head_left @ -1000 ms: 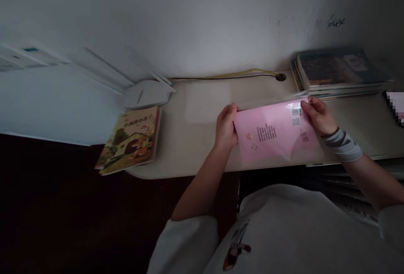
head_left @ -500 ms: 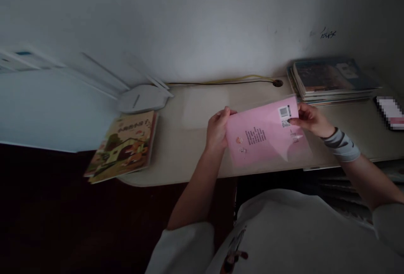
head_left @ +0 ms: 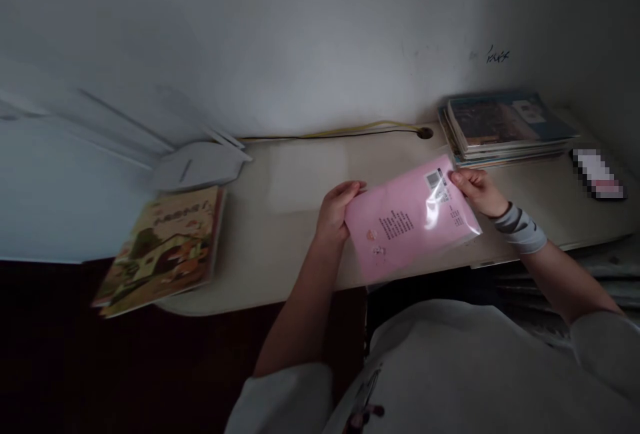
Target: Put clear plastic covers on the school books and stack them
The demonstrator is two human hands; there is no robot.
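A pink book (head_left: pixel 400 227) in a clear plastic sleeve is held tilted above the front part of the white desk (head_left: pixel 250 254), its barcode side facing up. My left hand (head_left: pixel 336 213) is closed on its left edge, thumb on top. At the upper right corner my right hand (head_left: pixel 479 191) pinches the sleeve and book, with a grey band round the wrist. Light glares off the plastic near the barcode. The fingers under the book are hidden.
Picture books (head_left: pixel 165 247) lie at the desk's left end, partly over its edge. Behind them is a white router (head_left: pixel 197 166) with antennas. A book stack (head_left: pixel 505 129) sits at the back right, beside a phone (head_left: pixel 597 174). Cables (head_left: pixel 340 131) run along the wall.
The view has shifted, so the desk items appear further left. The pink book has tilted more, and my right thumb has moved from beside the barcode to the sleeve's corner.
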